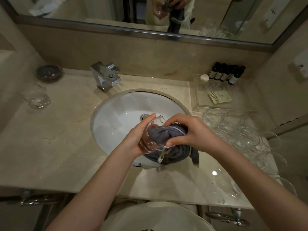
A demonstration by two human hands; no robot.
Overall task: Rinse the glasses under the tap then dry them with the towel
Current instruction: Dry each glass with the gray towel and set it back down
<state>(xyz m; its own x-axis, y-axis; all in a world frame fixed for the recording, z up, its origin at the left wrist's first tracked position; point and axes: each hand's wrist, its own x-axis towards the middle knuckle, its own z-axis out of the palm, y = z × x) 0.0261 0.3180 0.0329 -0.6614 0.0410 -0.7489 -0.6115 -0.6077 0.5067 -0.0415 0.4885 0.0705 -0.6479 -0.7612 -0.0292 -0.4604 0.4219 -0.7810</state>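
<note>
While the left hand [139, 136] grips the tilted glass [152, 132], the right hand [191, 132] pinches the towel [170, 144] inside it.

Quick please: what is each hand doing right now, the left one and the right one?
Left hand: closed around the glass, holding it tilted over the sink.
Right hand: closed on the grey towel, pushing it into the glass.
</note>
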